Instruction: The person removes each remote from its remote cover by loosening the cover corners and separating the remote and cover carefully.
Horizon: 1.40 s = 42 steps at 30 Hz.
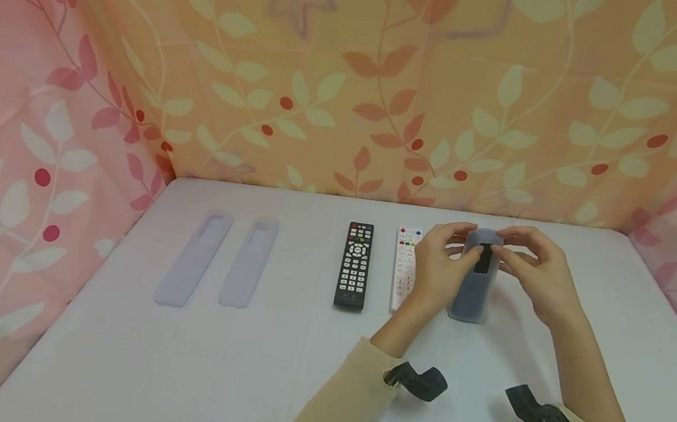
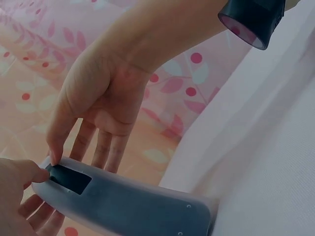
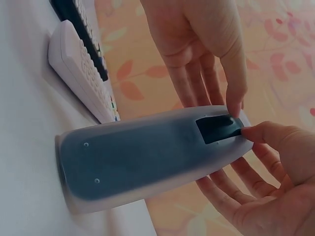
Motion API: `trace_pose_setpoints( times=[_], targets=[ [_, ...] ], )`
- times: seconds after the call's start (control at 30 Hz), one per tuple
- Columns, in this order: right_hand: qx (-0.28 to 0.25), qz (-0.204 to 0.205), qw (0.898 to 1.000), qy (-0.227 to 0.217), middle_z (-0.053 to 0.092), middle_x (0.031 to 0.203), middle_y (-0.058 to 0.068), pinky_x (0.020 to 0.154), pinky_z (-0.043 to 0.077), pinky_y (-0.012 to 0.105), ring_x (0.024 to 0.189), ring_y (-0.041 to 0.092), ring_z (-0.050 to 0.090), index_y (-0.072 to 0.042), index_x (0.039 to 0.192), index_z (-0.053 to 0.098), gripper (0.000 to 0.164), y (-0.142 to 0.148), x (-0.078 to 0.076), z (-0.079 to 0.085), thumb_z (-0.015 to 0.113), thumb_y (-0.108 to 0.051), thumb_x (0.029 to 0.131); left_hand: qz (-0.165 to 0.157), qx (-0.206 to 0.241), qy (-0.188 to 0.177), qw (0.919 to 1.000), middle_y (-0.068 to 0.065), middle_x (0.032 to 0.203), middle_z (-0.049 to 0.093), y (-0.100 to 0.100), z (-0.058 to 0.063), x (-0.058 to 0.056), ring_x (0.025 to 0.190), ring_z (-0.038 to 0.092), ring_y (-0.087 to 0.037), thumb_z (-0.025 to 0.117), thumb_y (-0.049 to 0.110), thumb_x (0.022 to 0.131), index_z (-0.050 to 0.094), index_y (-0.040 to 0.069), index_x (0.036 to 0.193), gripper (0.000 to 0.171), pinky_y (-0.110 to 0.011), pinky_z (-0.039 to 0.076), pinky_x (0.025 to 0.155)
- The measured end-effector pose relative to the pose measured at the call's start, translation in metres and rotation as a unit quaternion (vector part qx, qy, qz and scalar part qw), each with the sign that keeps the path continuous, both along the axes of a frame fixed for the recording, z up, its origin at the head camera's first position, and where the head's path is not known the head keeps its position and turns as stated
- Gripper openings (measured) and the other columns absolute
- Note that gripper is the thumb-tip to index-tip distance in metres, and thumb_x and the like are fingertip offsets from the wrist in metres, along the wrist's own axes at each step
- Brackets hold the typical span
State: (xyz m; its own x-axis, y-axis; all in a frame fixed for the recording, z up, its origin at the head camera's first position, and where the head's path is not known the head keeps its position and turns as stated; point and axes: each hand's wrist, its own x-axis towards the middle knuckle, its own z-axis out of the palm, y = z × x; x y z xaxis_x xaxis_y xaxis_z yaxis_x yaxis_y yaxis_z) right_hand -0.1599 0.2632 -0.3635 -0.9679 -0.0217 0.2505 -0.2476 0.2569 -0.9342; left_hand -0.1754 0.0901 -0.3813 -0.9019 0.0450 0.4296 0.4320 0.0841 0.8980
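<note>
A dark remote control (image 3: 214, 129) sits inside a translucent silicone cover (image 1: 471, 299), its black surface bare at the cutout near the top. The cover stands tilted, its lower end on the white table. My left hand (image 1: 441, 268) pinches the upper left side, thumb at the cutout's edge and fingers behind. On the other side, my right hand (image 1: 537, 272) grips the upper right edge the same way, as the left wrist view shows with the right hand (image 2: 106, 93). Both thumb tips meet the cutout's top end. The remote's far face is hidden.
Left of the hands lie a white remote (image 1: 402, 274), partly behind my left hand, and a black remote (image 1: 354, 265). Two translucent covers (image 1: 191, 264) lie farther left on the white table (image 1: 270, 370). Patterned cloth (image 1: 301, 95) hangs behind and at both sides.
</note>
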Motion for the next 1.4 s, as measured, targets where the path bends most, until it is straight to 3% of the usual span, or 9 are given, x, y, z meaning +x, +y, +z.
trace_pose_setpoints(
  times=[0.13, 0.47, 0.97, 1.4],
  targets=[
    [0.03, -0.013, 0.999, 0.0, 0.062, 0.111, -0.016, 0.079, 0.059, 0.014, 0.09, -0.005, 0.071, -0.018, 0.119, 0.07, 0.026, -0.0017, 0.0008, 0.0018, 0.067, 0.001, 0.101, 0.01, -0.009, 0.011, 0.9999, -0.016, 0.113, 0.071, 0.0001, 0.0004, -0.0004, 0.1, 0.074, -0.014, 0.079, -0.002, 0.092, 0.075, -0.001, 0.119, 0.027, -0.012, 0.056, 0.085],
    [0.029, -0.02, 0.999, 0.004, 0.065, 0.107, -0.015, 0.078, 0.059, 0.014, 0.087, -0.005, 0.073, -0.011, 0.115, 0.072, 0.018, -0.0041, 0.0022, 0.0037, 0.069, -0.001, 0.101, 0.019, -0.034, 0.03, 0.9988, -0.014, 0.11, 0.072, -0.0013, 0.0, 0.0002, 0.098, 0.073, -0.011, 0.078, -0.001, 0.093, 0.077, -0.003, 0.114, 0.021, -0.013, 0.057, 0.085],
    [0.018, -0.019, 1.0, 0.013, 0.071, 0.101, -0.018, 0.076, 0.06, 0.016, 0.087, -0.005, 0.074, -0.011, 0.109, 0.078, 0.019, -0.002, 0.0015, 0.005, 0.071, 0.003, 0.098, 0.04, -0.067, 0.109, 0.991, -0.013, 0.101, 0.077, -0.0038, -0.003, -0.0016, 0.091, 0.076, -0.012, 0.075, -0.004, 0.093, 0.079, -0.004, 0.104, 0.012, -0.011, 0.056, 0.081],
    [-0.047, -0.006, 0.999, 0.002, 0.076, 0.094, -0.015, 0.071, 0.061, 0.018, 0.08, 0.0, 0.075, -0.017, 0.097, 0.082, 0.024, 0.0027, -0.0006, 0.0043, 0.069, 0.004, 0.098, 0.026, -0.064, 0.1, 0.9926, -0.015, 0.103, 0.079, -0.006, -0.0012, -0.0006, 0.094, 0.077, -0.017, 0.072, 0.0, 0.098, 0.079, -0.004, 0.107, 0.012, -0.009, 0.055, 0.082]
  ],
)
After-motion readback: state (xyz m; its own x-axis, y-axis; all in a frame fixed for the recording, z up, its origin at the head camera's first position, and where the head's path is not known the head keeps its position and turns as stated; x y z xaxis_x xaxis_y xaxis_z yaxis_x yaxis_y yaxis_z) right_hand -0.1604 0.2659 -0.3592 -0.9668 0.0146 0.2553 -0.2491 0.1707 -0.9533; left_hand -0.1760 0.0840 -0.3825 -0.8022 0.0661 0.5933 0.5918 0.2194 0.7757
